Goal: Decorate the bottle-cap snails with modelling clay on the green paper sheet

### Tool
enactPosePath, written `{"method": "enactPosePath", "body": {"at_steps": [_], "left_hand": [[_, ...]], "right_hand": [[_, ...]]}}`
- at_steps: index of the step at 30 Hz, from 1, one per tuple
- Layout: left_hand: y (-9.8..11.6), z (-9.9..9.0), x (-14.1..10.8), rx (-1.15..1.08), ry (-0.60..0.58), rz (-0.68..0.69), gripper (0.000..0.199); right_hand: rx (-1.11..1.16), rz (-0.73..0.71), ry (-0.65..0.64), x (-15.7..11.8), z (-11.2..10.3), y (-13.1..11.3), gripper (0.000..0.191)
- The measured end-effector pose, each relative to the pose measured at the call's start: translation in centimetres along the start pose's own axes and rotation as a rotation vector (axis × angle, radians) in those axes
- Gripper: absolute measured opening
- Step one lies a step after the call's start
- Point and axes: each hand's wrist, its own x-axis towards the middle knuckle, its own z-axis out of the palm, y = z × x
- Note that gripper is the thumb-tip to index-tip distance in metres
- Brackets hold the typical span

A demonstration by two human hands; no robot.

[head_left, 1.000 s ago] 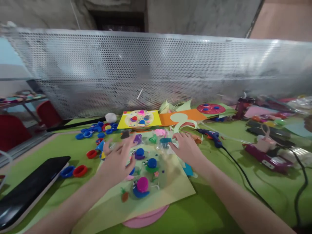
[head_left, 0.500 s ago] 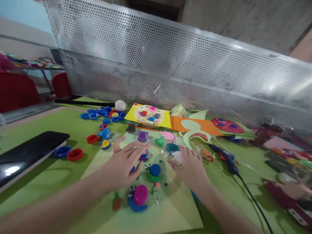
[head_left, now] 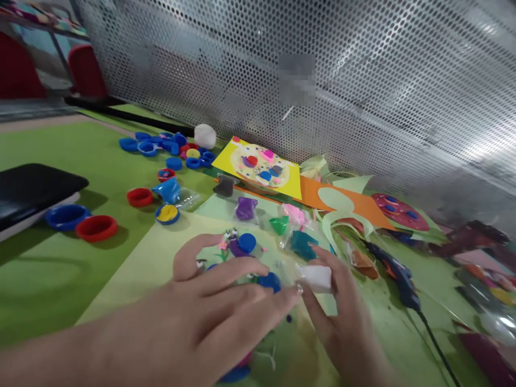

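My left hand (head_left: 217,312) stretches over the pale paper sheet (head_left: 124,285), fingers spread, one fingertip close to my right thumb. A tiny whitish spot shows at that fingertip; I cannot tell what it is. My right hand (head_left: 342,312) has a small clear packet of white clay (head_left: 316,278) between thumb and forefinger. Beneath my left hand are snail figures made of clay and bottle caps, partly hidden; a purple snail with a blue cap (head_left: 246,243) shows behind my fingers. Beyond the right fingertips lies a teal clay packet (head_left: 303,244).
Packets of purple (head_left: 245,208), green (head_left: 279,224) and pink clay (head_left: 295,215) lie behind. Blue and red bottle caps (head_left: 147,149) and a phone (head_left: 38,188) are left. A glue gun (head_left: 397,274) with its cord lies right. A yellow card (head_left: 226,158) leans near the perforated metal panel (head_left: 242,80).
My left hand has moved right and nearer the camera, toward my right hand. My right fingers have closed on the white clay packet. The view has tipped down.
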Motion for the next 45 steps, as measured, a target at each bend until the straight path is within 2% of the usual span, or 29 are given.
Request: {"method": "enactPosePath", "body": {"at_steps": [3,5,9,12,15,17,20,22,25,31,36,40,45], "left_hand": [[0.3,-0.2,0.1,0.024,0.001,-0.040,0.049],[0.5,-0.1,0.3,0.025,0.004,-0.088,0.048],[0.8,0.5,0.4,-0.092,0.078,-0.226,0.050],[0.8,0.9,0.3,-0.178,0.122,-0.309,0.055],[0.7,1.3,0.3,-0.204,0.070,-0.405,0.053],[0.6,1.6,0.3,-0.239,0.084,-0.455,0.051],[0.8,1.7,0.5,-0.343,0.153,-0.483,0.051],[1.1,1.7,0.6,-0.389,0.159,-0.480,0.053],[1.4,1.7,0.9,-0.405,0.128,-0.473,0.057],[1.8,2.1,0.8,-0.370,0.112,-0.495,0.064],[2.1,1.8,0.7,-0.346,0.044,-0.515,0.084],[2.1,1.8,0.8,-0.513,0.070,-0.529,0.094],[2.1,1.8,0.8,-0.719,0.035,-0.664,0.097]], "right_hand": [[0.086,0.014,-0.022,-0.1,0.2,0.0,0.028],[0.180,0.047,0.012,-0.2,0.3,-0.2,0.023],[0.445,0.247,0.082,-0.4,0.2,-1.2,0.020],[0.632,0.365,0.039,-0.3,-0.1,-2.0,0.022],[0.797,0.392,-0.019,-0.3,-0.1,-2.3,0.023],[0.869,0.391,-0.045,-0.4,-0.1,-2.3,0.023],[0.870,0.360,-0.049,-0.5,0.0,-2.2,0.022],[0.849,0.349,-0.039,-0.6,0.0,-2.4,0.021],[0.877,0.360,-0.044,-0.6,-0.1,-2.6,0.020],[1.109,0.426,-0.152,-0.4,0.1,-2.6,0.023],[1.145,0.471,-0.253,-0.2,-0.2,-2.8,0.025],[1.157,0.522,-0.189,-0.7,-0.1,-3.6,0.025],[1.126,0.572,-0.131,-1.1,0.5,-4.2,0.030]]}}
